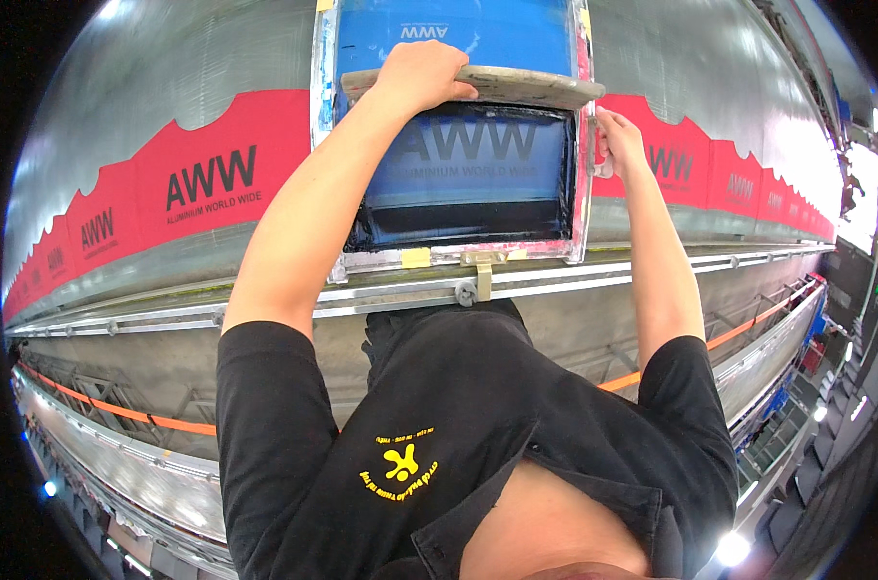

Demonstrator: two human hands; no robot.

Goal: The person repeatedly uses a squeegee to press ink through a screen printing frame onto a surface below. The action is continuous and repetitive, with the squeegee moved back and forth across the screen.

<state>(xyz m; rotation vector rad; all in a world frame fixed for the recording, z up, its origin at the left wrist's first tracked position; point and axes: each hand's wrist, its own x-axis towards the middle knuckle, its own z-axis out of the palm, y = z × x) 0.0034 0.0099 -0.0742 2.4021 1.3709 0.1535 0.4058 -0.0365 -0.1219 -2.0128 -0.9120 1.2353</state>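
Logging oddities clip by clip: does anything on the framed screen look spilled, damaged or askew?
Mess rather than clear damage: black smears coat the lower-left corner of the blue window, and pink stains blotch the frame's right rail, untidy against its pale surface. Nothing looks plainly askew.
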